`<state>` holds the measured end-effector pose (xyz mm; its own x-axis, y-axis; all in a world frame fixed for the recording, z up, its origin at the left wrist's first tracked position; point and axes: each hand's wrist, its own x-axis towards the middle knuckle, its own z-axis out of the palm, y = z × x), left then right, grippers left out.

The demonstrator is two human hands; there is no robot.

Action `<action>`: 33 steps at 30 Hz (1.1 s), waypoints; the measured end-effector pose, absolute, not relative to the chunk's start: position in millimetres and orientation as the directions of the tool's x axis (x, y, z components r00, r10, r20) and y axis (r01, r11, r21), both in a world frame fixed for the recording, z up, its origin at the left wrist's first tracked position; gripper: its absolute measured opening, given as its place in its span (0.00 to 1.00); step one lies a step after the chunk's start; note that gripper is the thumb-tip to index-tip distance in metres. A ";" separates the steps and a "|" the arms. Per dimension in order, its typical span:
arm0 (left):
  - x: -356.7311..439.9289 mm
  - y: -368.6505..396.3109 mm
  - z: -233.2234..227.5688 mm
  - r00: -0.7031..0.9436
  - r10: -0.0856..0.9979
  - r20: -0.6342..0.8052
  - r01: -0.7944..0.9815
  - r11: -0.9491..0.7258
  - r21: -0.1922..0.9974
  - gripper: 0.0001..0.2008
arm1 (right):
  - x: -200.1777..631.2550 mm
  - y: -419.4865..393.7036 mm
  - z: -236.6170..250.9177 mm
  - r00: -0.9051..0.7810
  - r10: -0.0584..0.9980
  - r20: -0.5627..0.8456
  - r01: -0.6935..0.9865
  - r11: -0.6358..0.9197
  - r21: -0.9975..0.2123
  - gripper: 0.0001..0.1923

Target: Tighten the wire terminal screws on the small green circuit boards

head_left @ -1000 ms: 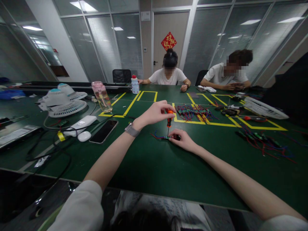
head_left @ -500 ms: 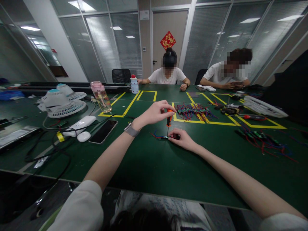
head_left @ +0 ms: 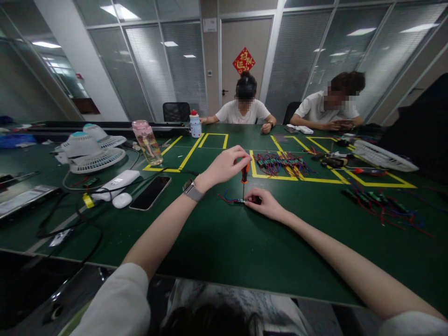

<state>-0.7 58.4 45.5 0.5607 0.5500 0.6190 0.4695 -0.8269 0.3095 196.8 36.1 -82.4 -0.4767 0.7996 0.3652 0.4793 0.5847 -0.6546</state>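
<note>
My left hand (head_left: 229, 164) is closed at the top of an orange and black screwdriver (head_left: 245, 175), fingers and thumb on the handle's end. The screwdriver stands nearly upright, its tip down at a small green circuit board (head_left: 240, 201) with red and blue wires trailing to the left. Lower down, my right hand (head_left: 264, 203) pinches the board's right end against the green table (head_left: 210, 242). My right fingers cover part of the board, so the exact spot where the tip meets it is hard to make out.
Behind my hands lies a row of wired circuit boards (head_left: 280, 161) inside yellow tape; another pile of wired boards (head_left: 381, 200) is at right. A phone (head_left: 151, 192), a white mouse (head_left: 122, 200), fans (head_left: 91, 154) and a pink-lidded bottle (head_left: 147, 142) are left. Two people sit opposite.
My left fingers have shifted slightly on the screwdriver's handle end, the wrist turning a little. The right hand and the circuit board stay in place.
</note>
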 end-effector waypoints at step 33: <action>1.3 58.2 40.0 0.508 0.572 0.644 0.449 -0.814 0.370 0.11 | 197.8 37.8 -85.6 -0.491 0.785 0.377 0.472 0.604 -0.643 0.05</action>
<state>1.3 58.2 40.0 0.5075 0.5723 0.6441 0.4487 -0.8137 0.3695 197.8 37.8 -85.6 -0.4908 0.7853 0.3774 0.4719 0.6037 -0.6426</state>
